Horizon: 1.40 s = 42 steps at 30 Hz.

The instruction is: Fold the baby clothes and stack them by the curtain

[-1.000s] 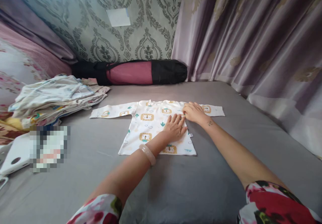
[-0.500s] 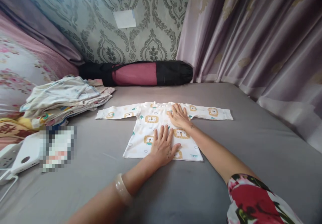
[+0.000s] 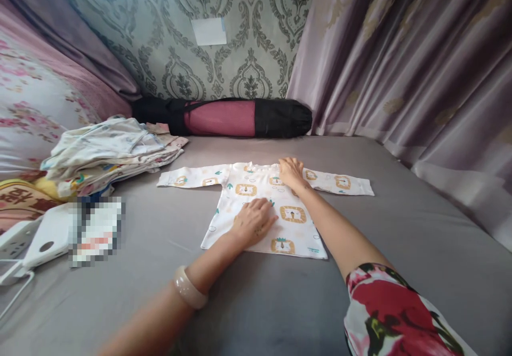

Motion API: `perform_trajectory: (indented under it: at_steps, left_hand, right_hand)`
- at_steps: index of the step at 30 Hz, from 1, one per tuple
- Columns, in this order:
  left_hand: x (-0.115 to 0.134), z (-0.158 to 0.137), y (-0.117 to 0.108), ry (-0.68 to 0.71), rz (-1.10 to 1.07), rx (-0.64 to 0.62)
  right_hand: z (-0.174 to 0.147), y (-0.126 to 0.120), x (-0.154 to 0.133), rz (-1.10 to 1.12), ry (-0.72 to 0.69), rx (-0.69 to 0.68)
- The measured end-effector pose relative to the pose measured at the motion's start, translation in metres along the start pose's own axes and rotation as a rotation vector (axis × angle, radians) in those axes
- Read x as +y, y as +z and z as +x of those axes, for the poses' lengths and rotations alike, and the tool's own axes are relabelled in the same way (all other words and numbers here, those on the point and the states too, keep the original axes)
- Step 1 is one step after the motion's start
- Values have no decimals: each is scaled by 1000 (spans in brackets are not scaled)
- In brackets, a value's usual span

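Observation:
A small white long-sleeved shirt point(image 3: 240, 207) printed with orange lion faces and green leaves lies spread on the bed, its collar at the far side and both sleeves stretched sideways. My left hand point(image 3: 255, 223) is over the lower middle of the shirt, palm down, fingers loosely bent and holding nothing. At the shoulder right of the collar, my right hand point(image 3: 292, 175) has its fingers curled down on the fabric. Its fingertips are partly hidden. A pale bangle point(image 3: 189, 288) circles my left wrist.
A pile of folded clothes point(image 3: 108, 151) lies at the left, near a white power strip point(image 3: 18, 239) with cables and a pixelated item point(image 3: 98, 233). A black and maroon rolled bag point(image 3: 220, 118) rests along the wall. Curtains point(image 3: 400, 63) hang at the right of the grey bed point(image 3: 400, 249).
My right hand has slid up to the shirt's shoulder, and its flat fingers have curled. My left hand has shifted slightly, with its spread fingers now bent. The shirt stays spread out.

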<state>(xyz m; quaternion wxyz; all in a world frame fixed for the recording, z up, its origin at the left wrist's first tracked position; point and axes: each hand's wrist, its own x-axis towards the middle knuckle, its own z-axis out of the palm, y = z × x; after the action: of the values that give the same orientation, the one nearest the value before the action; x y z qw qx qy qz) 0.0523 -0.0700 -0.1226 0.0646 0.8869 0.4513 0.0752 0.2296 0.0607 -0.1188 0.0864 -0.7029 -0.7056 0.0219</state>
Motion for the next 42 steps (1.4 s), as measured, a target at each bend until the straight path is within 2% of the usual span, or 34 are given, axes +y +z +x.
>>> perform_trajectory:
  at_steps: [4,9,15,21,23,27,31,36,42]
  left_hand:
    - [-25,2,11,-172,128,156]
    - [-31,1,33,-293,175,115]
    - [-26,0,30,-308,179,107]
    - [-25,2,28,-313,142,96]
    - [-25,2,26,-311,114,80]
    - [-31,-3,16,-293,67,42]
    - [-43,-16,12,-272,109,91]
    - [-51,-25,20,-318,150,119]
    - [-49,-24,26,-362,175,146]
  right_hand:
    - [13,8,-7,-22,28,-6]
    - [17,18,-12,-12,85,24]
    - [14,27,-12,10,125,167]
    - [16,21,-15,-9,143,105]
    - [19,17,-25,-27,109,108]
    - [24,18,-60,12,-102,87]
    - [27,28,-92,34,-206,41]
    - [31,31,-109,25,-170,14]
    - [33,35,-117,76,-99,108]
